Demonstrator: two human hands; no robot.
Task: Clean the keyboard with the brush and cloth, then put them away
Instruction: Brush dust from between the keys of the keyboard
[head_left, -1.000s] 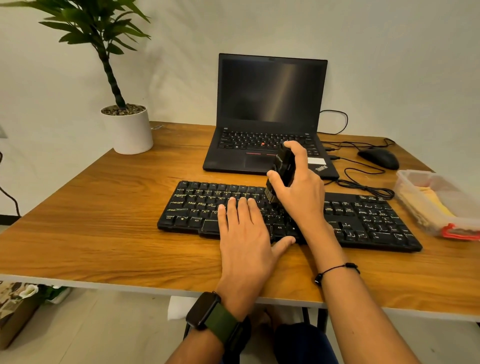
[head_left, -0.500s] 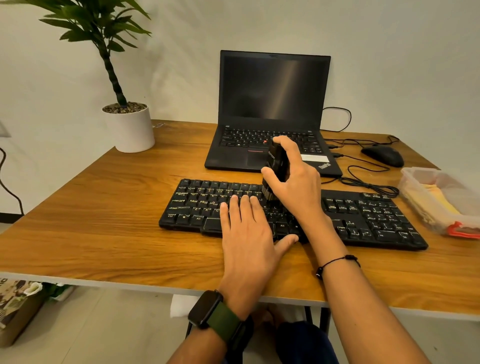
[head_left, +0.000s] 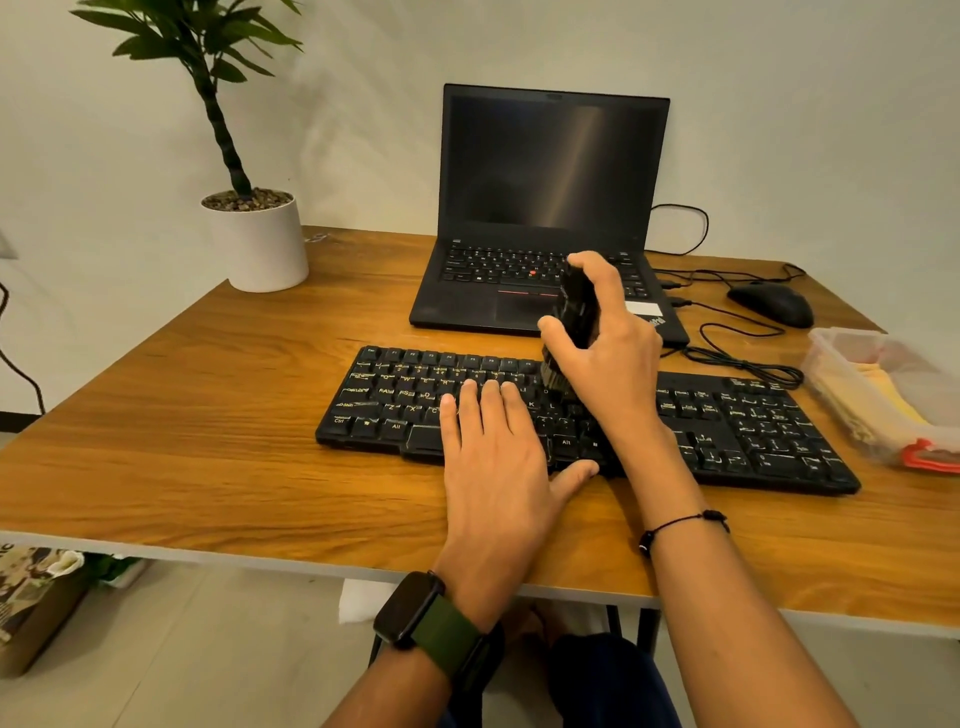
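Note:
A black keyboard lies across the middle of the wooden desk. My right hand is shut on a black brush, held upright with its bristles down on the upper key rows near the keyboard's middle. My left hand lies flat, fingers together, on the keys and front edge just left of the brush. A yellow cloth lies inside a clear plastic box at the desk's right edge.
An open black laptop stands behind the keyboard. A black mouse and its coiled cable lie at the back right. A white potted plant stands at the back left. The desk has bare wood on the left.
My right hand has carried the brush slightly away from me across the upper key rows. My left hand stays flat on the keyboard. The camera view has shifted a little.

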